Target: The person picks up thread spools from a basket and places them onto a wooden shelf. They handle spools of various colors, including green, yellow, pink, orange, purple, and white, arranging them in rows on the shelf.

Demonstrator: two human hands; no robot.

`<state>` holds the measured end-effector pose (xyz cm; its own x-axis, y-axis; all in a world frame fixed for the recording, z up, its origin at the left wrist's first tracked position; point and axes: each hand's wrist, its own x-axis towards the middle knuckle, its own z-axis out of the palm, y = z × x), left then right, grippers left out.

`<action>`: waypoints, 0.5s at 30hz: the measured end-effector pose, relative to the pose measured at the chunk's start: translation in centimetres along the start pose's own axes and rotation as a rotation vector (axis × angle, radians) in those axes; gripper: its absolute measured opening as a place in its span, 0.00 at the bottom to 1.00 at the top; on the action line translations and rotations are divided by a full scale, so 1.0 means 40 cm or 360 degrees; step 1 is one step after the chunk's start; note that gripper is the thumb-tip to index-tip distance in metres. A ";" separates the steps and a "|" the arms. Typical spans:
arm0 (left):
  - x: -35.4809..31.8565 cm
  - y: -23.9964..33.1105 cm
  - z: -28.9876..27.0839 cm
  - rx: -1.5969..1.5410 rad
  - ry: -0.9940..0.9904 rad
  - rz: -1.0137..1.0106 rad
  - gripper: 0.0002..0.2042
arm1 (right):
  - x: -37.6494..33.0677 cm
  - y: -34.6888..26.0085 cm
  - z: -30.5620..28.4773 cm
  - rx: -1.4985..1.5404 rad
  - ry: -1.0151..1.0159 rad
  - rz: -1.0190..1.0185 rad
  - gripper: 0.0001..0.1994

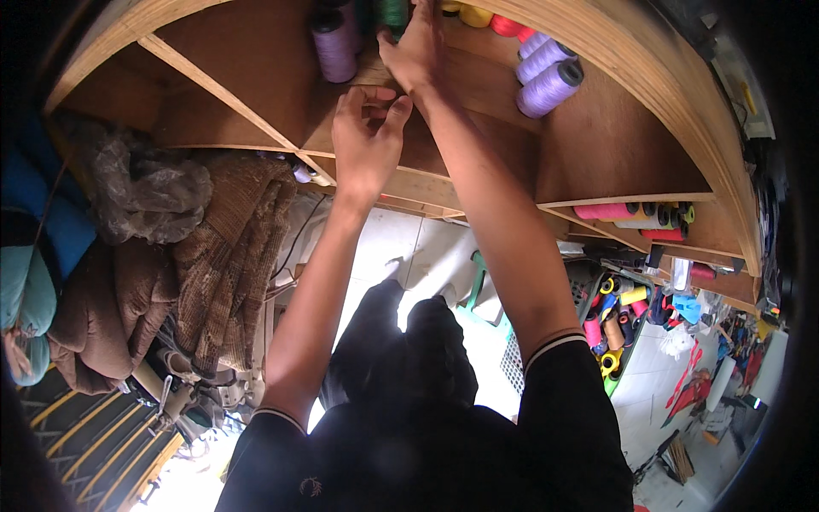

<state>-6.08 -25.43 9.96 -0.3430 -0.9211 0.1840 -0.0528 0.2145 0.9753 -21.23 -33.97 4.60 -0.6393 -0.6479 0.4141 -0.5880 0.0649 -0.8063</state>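
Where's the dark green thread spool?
The green spool is at the head view's top edge, left of centre, between purple thread spools on its left and the right hand.

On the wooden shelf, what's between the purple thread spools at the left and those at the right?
The head view shows, from left to right: a green spool, the right hand, then yellow spools and red spools.

The wooden shelf (485, 128) carries purple thread spools (335, 53) and a green thread spool (392, 15) at left-center; yellow (475, 16), red (507, 24) and lighter purple spools (550, 89) at right.
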 end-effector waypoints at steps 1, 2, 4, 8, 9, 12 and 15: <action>0.001 -0.007 -0.006 -0.0008 0.0012 0.0009 0.10 | 0.002 -0.009 0.003 -0.0004 -0.0006 -0.0016 0.27; 0.000 -0.006 -0.007 -0.0009 0.0002 -0.0022 0.10 | 0.003 -0.011 0.004 -0.0016 0.0000 -0.0030 0.27; -0.004 0.001 -0.011 -0.0012 -0.0023 -0.0083 0.09 | 0.001 -0.014 0.004 -0.0039 0.0003 -0.0057 0.27; -0.018 0.012 -0.019 -0.0023 -0.0053 -0.0128 0.08 | -0.003 -0.016 0.006 -0.0084 0.0034 -0.0104 0.25; -0.023 0.016 -0.024 -0.0023 -0.0058 -0.0125 0.07 | -0.004 -0.018 0.007 -0.0090 0.0039 -0.0112 0.25; -0.027 0.011 -0.026 -0.0087 -0.0044 -0.0060 0.06 | -0.005 -0.024 0.009 -0.0101 0.0053 -0.0138 0.24; -0.033 0.003 -0.028 -0.0107 -0.0019 -0.0003 0.06 | -0.001 -0.025 0.010 -0.0099 0.0047 -0.0163 0.23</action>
<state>-4.57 -24.58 9.97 -0.3543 -0.9175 0.1808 0.0097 0.1898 0.9818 -20.42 -34.29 5.24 -0.5880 -0.6311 0.5059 -0.6801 0.0472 -0.7316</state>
